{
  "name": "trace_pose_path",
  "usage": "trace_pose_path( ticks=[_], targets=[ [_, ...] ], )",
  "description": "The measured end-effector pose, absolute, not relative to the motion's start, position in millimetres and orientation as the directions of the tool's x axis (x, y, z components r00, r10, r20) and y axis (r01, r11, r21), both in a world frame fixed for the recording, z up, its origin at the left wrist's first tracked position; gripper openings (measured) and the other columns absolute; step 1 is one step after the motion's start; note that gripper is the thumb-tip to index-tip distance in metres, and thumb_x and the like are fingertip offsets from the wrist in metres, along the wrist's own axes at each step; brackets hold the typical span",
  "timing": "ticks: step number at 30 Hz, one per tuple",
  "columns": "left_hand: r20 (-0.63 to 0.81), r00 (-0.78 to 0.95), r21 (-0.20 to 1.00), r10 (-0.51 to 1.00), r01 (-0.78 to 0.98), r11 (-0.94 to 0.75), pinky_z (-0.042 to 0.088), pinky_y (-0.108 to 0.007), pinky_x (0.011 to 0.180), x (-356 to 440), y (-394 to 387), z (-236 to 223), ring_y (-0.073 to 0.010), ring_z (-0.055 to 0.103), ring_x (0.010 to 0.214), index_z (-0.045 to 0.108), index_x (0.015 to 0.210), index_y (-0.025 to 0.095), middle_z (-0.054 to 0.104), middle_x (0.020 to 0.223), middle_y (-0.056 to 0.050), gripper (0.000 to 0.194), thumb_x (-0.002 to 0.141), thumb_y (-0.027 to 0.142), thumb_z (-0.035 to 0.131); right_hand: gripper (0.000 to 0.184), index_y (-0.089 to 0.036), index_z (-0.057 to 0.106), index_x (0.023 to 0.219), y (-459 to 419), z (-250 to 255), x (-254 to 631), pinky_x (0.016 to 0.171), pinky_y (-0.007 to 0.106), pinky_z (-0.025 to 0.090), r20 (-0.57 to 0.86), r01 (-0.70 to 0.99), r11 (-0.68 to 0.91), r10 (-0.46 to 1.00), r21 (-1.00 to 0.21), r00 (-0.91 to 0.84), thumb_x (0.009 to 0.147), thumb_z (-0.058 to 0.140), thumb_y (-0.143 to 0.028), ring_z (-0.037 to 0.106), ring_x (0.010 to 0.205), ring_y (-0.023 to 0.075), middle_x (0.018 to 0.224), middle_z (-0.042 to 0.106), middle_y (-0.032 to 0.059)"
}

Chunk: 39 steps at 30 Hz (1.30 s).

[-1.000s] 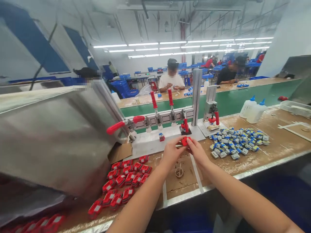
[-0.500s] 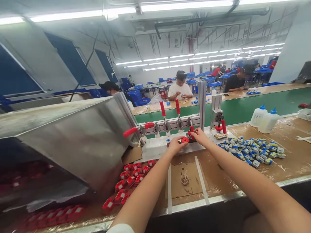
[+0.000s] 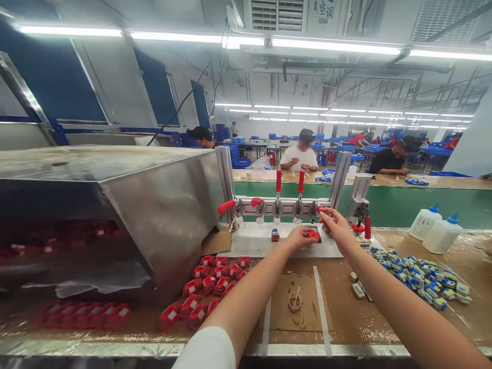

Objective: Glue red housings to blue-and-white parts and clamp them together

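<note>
My left hand (image 3: pixel 299 239) pinches a red plastic part (image 3: pixel 313 234) at a dark block on the white base of the clamp fixture (image 3: pixel 251 240). My right hand (image 3: pixel 336 226) is closed on the red handle (image 3: pixel 320 209) of the rightmost toggle clamp on the rail, just above that part. Its fingers hide much of the clamp. Left of my left hand, a small red and blue piece (image 3: pixel 275 235) sits on the base under another clamp. Of the other clamps, two red handles (image 3: pixel 279 180) stand upright and two point toward me.
Red housings (image 3: pixel 209 283) lie in a cluster at the left, by a metal hood (image 3: pixel 165 215). Grey, blue and yellow pieces (image 3: pixel 426 277) are heaped right. Two bottles (image 3: pixel 425 222) stand behind them. A small cup (image 3: pixel 294 302) holds a stick. Co-workers sit across the green belt (image 3: pixel 418 205).
The camera view has tilted up and swung left. My left hand has brought the red part to the base under the rightmost clamp. My right hand stays at that clamp, its handle now tipped toward me.
</note>
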State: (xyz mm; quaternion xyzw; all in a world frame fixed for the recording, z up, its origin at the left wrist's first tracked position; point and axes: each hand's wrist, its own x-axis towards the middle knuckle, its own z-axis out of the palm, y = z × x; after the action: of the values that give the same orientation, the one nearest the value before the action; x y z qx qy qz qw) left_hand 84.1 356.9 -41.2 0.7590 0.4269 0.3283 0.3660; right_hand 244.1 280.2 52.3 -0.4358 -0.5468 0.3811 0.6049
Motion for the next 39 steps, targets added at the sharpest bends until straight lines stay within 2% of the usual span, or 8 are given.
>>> trace_pose_path(
  ticks=[4,8,14,19,25,32,36,39],
  targets=[
    [0.217,0.261,0.823,0.941,0.469,-0.321,0.05,-0.033,0.085,92,366,-49,-0.0226,0.064,0.089,0.073,0.114,0.015,0.074,0.104,-0.008,0.042,0.082,0.042,0.072,0.07,-0.019,0.071,0.115,278,56,246,0.059,0.027,0.04,0.315,0.021,0.314,0.946,-0.949,0.082,0.071,0.077,-0.072,0.053,0.066,0.0154,0.076,0.065,0.0018],
    [0.239,0.226,0.811,0.944,0.488,-0.322,0.048,-0.033,0.09,105,375,-53,-0.0245,0.063,0.1,0.07,0.116,0.015,0.072,0.111,-0.01,0.037,0.086,0.037,0.069,0.067,-0.019,0.072,0.117,276,60,250,0.057,0.026,0.039,0.316,0.028,0.315,0.948,-0.949,0.029,0.074,0.078,-0.069,0.049,0.064,0.014,0.075,0.063,0.0007],
    [0.255,0.301,0.799,0.919,0.469,-0.375,0.048,-0.034,0.093,105,390,-55,-0.0254,0.064,0.104,0.067,0.119,0.014,0.071,0.115,-0.011,0.04,0.088,0.039,0.069,0.065,-0.019,0.071,0.117,279,60,254,0.053,0.026,0.035,0.321,0.024,0.321,0.947,-0.947,-0.024,0.076,0.076,-0.069,0.048,0.061,0.0144,0.071,0.06,0.0007],
    [0.282,0.376,0.8,0.883,0.417,-0.433,0.048,-0.032,0.095,100,397,-58,-0.0232,0.064,0.106,0.066,0.12,0.016,0.07,0.118,-0.009,0.04,0.09,0.043,0.064,0.061,-0.02,0.072,0.116,279,39,260,0.053,0.027,0.033,0.312,0.104,0.32,0.946,-0.942,-0.092,0.078,0.075,-0.067,0.046,0.06,0.0144,0.07,0.061,0.0007],
    [0.298,0.396,0.801,0.869,0.391,-0.453,0.048,-0.033,0.095,98,401,-65,-0.0239,0.064,0.108,0.063,0.121,0.017,0.07,0.118,-0.008,0.042,0.092,0.047,0.06,0.063,-0.019,0.073,0.115,277,23,262,0.054,0.028,0.034,0.313,0.16,0.325,0.945,-0.932,-0.097,0.076,0.076,-0.068,0.049,0.062,0.0162,0.071,0.064,0.0026],
    [0.295,0.402,0.81,0.867,0.377,-0.45,0.047,-0.031,0.096,99,405,-68,-0.024,0.064,0.111,0.06,0.128,0.019,0.07,0.123,-0.008,0.044,0.092,0.045,0.06,0.06,-0.021,0.074,0.114,275,34,259,0.053,0.029,0.034,0.321,0.189,0.329,0.944,-0.925,-0.07,0.082,0.068,-0.072,0.045,0.058,0.0162,0.067,0.06,0.0011],
    [0.277,0.391,0.815,0.878,0.388,-0.43,0.048,-0.032,0.095,99,406,-69,-0.0242,0.065,0.108,0.059,0.131,0.02,0.071,0.12,-0.008,0.047,0.093,0.048,0.059,0.056,-0.022,0.074,0.115,273,26,259,0.056,0.031,0.038,0.345,0.193,0.349,0.937,-0.917,-0.051,0.088,0.062,-0.069,0.048,0.06,0.018,0.067,0.06,0.0016],
    [0.28,0.383,0.814,0.881,0.391,-0.429,0.048,-0.033,0.097,99,406,-69,-0.0253,0.064,0.11,0.058,0.132,0.02,0.07,0.122,-0.008,0.049,0.093,0.049,0.059,0.057,-0.022,0.072,0.116,276,15,260,0.056,0.032,0.038,0.336,0.229,0.346,0.938,-0.91,-0.083,0.087,0.062,-0.07,0.049,0.06,0.0186,0.069,0.062,0.002]
  ],
)
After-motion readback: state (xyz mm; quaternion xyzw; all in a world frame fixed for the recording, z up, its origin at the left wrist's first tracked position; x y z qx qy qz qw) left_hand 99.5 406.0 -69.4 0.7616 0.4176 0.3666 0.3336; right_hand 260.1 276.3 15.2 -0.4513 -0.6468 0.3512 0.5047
